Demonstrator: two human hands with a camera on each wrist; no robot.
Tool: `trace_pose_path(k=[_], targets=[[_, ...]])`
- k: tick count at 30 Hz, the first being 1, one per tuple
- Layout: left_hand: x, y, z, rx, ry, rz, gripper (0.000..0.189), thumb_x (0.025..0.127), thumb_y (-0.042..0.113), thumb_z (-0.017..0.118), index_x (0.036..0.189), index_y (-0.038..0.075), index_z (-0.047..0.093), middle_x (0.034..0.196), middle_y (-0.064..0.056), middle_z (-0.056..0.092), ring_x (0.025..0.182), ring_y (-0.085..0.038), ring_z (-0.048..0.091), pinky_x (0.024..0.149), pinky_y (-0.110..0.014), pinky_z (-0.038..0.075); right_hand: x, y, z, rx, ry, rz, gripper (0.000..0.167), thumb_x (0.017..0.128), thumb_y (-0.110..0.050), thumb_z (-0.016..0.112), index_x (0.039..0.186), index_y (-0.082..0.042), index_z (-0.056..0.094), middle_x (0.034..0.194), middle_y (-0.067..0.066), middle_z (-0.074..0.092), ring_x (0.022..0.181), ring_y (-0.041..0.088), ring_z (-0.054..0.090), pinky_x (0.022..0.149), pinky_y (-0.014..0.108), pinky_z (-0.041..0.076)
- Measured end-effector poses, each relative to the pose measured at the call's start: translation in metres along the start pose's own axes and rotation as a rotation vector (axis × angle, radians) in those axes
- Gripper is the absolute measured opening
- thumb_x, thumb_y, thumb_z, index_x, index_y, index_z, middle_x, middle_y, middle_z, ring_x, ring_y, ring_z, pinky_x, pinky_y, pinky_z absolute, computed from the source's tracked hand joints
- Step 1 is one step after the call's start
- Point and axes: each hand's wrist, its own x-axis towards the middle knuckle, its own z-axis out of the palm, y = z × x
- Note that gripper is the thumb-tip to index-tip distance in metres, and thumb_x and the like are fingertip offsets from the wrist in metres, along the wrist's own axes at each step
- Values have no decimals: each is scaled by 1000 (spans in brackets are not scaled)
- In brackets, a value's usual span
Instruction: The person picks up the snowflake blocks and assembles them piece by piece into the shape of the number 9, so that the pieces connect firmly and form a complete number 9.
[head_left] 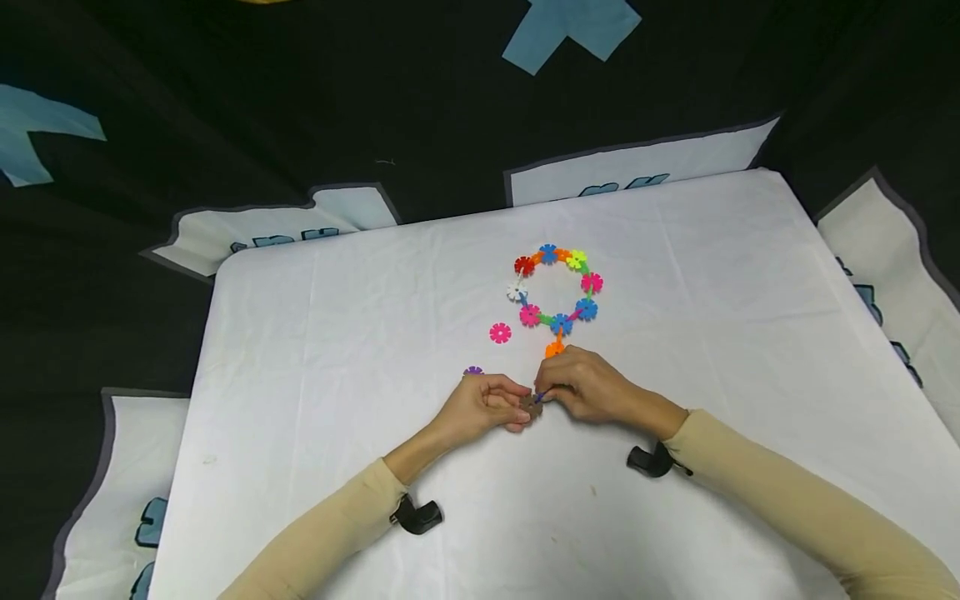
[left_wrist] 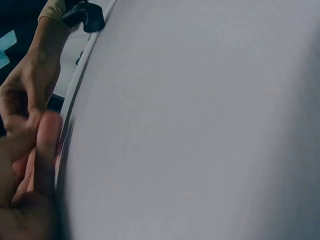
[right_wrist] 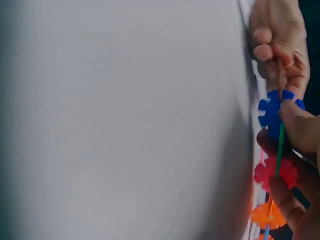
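Observation:
My left hand [head_left: 483,402] pinches a brown notched snowflake disc [head_left: 531,406] between thumb and fingers, just above the table. Facing it, my right hand [head_left: 588,383] grips a blue snowflake disc [right_wrist: 270,114] with the thumb on its face. In the right wrist view the brown disc stands edge-on at the blue disc's notched rim. A green disc [right_wrist: 280,150], a pinkish-red disc [right_wrist: 265,175] and an orange disc [right_wrist: 267,215] run in a chain below the blue one. This chain joins a ring of colourful discs [head_left: 587,309]; my right hand partly hides it.
A loose pink disc [head_left: 500,333] lies left of the ring. Nearer my left hand is a purple disc [head_left: 473,371], partly covered by it. The white-clothed table [head_left: 315,350] spreads around, with dark curtains [head_left: 412,100] beyond its far edge.

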Motion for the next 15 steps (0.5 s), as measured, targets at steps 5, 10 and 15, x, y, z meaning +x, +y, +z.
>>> trace_pose_path(k=[5,10,15], targets=[[-9,9,-15,210,-46,62,37,86,7,74,121,0,64,95,-16,69,66,-22,73,47,-41,56,-3,-1,-5,-53,-67,41,9,82,-10,78,85,-15,71,98,-2,72,99,13,65,92,36,52],[-17,20,-48,712,185,283,41,77,18,84,113,5,70,94,-4,65,65,-13,58,54,-24,48,-4,1,-11,-101,-83,73,9,82,-14,79,89,-16,72,100,-3,70,106,15,62,98,39,49],[-16,24,-66,974,266,256,40,75,25,86,109,9,72,102,0,57,85,-13,52,74,-26,46,-5,1,-15,-174,-136,91,32,78,-30,82,103,-15,70,109,-2,67,112,17,57,97,42,45]])
